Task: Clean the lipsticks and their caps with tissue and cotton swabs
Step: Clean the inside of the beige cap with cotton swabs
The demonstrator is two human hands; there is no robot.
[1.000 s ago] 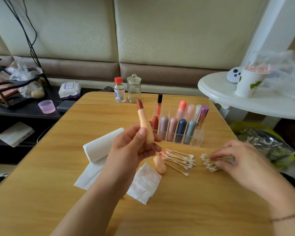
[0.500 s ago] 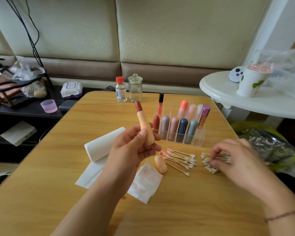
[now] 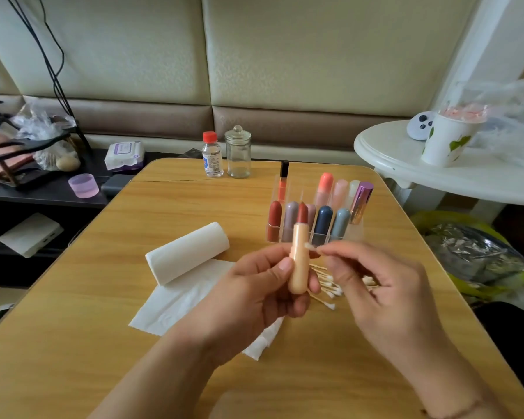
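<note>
My left hand [image 3: 254, 294] holds an open peach lipstick [image 3: 299, 255] upright, its brown-red tip up. My right hand [image 3: 378, 294] pinches a cotton swab [image 3: 310, 247], whose white tip touches the upper rim of the lipstick's tube. A heap of cotton swabs [image 3: 327, 287] lies on the table behind my hands, partly hidden. A tissue roll [image 3: 188, 252] lies to the left on a spread tissue sheet [image 3: 176, 300]. The lipstick's cap is hidden.
A clear organiser [image 3: 354, 234] with several capped lipsticks stands behind my hands. A small red-capped bottle [image 3: 212, 155] and a glass jar [image 3: 238, 152] stand at the wooden table's [image 3: 73, 343] far edge. A white round table [image 3: 406, 170] with a paper cup [image 3: 442, 140] is to the right.
My right hand left the swab heap holding one swab and brought it to the lipstick. My left hand moved the lipstick rightward, in front of the organiser.
</note>
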